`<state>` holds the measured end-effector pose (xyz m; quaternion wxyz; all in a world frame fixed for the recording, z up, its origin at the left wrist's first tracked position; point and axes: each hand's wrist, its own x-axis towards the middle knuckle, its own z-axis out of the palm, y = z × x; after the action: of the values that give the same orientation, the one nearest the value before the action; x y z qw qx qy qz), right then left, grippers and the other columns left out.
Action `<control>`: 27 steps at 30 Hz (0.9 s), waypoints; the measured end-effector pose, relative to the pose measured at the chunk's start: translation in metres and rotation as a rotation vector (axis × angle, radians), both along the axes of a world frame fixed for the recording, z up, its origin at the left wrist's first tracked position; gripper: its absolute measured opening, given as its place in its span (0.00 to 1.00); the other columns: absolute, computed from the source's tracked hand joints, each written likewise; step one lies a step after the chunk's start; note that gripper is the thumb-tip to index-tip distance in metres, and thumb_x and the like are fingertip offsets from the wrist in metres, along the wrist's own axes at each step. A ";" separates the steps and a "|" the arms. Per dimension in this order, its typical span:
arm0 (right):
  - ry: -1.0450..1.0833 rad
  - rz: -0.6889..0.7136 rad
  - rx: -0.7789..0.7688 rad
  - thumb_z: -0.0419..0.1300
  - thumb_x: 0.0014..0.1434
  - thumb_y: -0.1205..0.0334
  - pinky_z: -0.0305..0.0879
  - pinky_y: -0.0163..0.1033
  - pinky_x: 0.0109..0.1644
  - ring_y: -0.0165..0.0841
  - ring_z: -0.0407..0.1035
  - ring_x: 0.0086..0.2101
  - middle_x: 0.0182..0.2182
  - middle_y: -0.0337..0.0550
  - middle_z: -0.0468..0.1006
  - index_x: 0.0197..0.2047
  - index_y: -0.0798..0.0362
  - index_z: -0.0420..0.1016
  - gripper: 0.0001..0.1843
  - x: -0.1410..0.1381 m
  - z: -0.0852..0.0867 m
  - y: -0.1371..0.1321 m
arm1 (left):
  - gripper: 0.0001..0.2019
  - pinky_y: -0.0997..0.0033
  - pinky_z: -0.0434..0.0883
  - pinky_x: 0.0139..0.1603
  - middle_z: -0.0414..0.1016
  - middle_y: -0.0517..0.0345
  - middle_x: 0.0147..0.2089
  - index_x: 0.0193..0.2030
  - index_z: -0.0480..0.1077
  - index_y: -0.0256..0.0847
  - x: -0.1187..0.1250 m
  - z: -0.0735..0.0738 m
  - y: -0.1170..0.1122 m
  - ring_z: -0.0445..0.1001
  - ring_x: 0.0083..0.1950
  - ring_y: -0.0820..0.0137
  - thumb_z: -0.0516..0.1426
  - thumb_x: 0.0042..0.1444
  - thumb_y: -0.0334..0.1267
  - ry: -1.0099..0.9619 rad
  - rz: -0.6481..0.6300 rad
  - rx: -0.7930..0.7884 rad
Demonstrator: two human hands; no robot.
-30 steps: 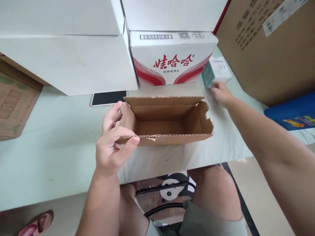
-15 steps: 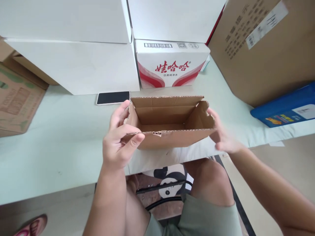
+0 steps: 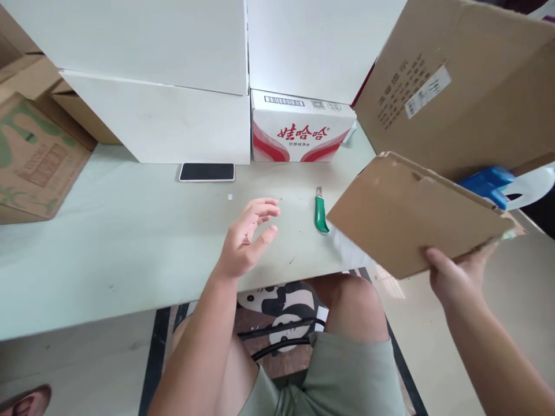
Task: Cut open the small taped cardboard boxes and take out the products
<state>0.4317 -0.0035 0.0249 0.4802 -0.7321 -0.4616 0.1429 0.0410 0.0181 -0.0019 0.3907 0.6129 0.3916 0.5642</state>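
A brown cardboard box (image 3: 411, 214) is tilted at the table's right side, lifted off the surface. My right hand (image 3: 459, 277) grips its near lower edge, the thumb lying on the outer wall; the fingers behind are mostly hidden. Over the middle of the table, my left hand (image 3: 251, 237) hovers with fingers apart and nothing in it. Between the left hand and the box lies a green-handled utility knife (image 3: 321, 214). A smartphone (image 3: 207, 172) rests face up beyond the left hand, with a tiny white square (image 3: 230, 197) near it.
A white and red water carton (image 3: 303, 130) stands at the back below tall white boxes (image 3: 173, 115). On the right are a large brown carton (image 3: 468, 86) and a blue item (image 3: 489, 185) partly hidden behind the held box. A printed brown carton (image 3: 39, 162) stands left.
The cardboard box has moved right and been turned over on its side in my right hand. My left hand has let go of it. The utility knife now shows on the table.
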 end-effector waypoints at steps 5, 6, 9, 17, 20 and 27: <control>-0.159 -0.120 0.062 0.71 0.43 0.46 0.52 0.50 0.79 0.43 0.54 0.75 0.77 0.54 0.53 0.77 0.37 0.44 0.64 0.009 -0.015 0.084 | 0.10 0.55 0.81 0.54 0.80 0.52 0.45 0.45 0.77 0.47 0.001 -0.010 0.014 0.81 0.46 0.62 0.59 0.65 0.49 0.003 -0.024 -0.052; -0.212 -0.147 0.030 0.73 0.43 0.49 0.48 0.48 0.80 0.44 0.51 0.76 0.77 0.59 0.52 0.78 0.43 0.45 0.64 0.008 -0.017 0.104 | 0.10 0.55 0.81 0.54 0.81 0.53 0.44 0.45 0.77 0.47 0.002 -0.011 0.016 0.81 0.46 0.62 0.59 0.65 0.49 0.011 -0.020 -0.069; -0.243 -0.124 -0.085 0.74 0.46 0.53 0.45 0.44 0.80 0.47 0.49 0.76 0.75 0.68 0.51 0.80 0.52 0.44 0.65 -0.002 -0.022 0.154 | 0.09 0.55 0.80 0.53 0.82 0.53 0.43 0.43 0.76 0.46 0.003 -0.016 0.019 0.81 0.46 0.62 0.58 0.64 0.46 0.088 -0.023 -0.110; -0.230 -0.209 -0.251 0.75 0.50 0.59 0.56 0.51 0.73 0.52 0.59 0.70 0.72 0.67 0.50 0.81 0.46 0.40 0.66 -0.048 -0.022 0.237 | 0.08 0.61 0.77 0.46 0.80 0.55 0.41 0.39 0.75 0.44 -0.001 -0.026 0.030 0.79 0.44 0.64 0.56 0.64 0.42 0.248 -0.005 -0.145; -0.297 -0.315 -0.320 0.75 0.48 0.68 0.60 0.53 0.70 0.51 0.64 0.68 0.70 0.65 0.53 0.82 0.42 0.38 0.69 -0.062 -0.022 0.268 | 0.07 0.64 0.77 0.46 0.80 0.55 0.41 0.39 0.74 0.43 0.000 -0.030 0.033 0.79 0.44 0.66 0.56 0.65 0.39 0.278 -0.043 -0.164; -0.348 -0.392 -0.344 0.75 0.50 0.70 0.61 0.55 0.70 0.50 0.65 0.68 0.69 0.67 0.55 0.82 0.41 0.40 0.68 -0.074 -0.028 0.335 | 0.06 0.65 0.78 0.48 0.78 0.51 0.47 0.41 0.75 0.42 -0.004 -0.042 0.038 0.79 0.46 0.66 0.56 0.63 0.37 0.368 0.019 -0.170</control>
<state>0.3575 0.3312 -0.0027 0.2812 -0.8911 -0.3562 -0.0038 0.0367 0.0557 -0.0443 0.3577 0.6668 0.5084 0.4110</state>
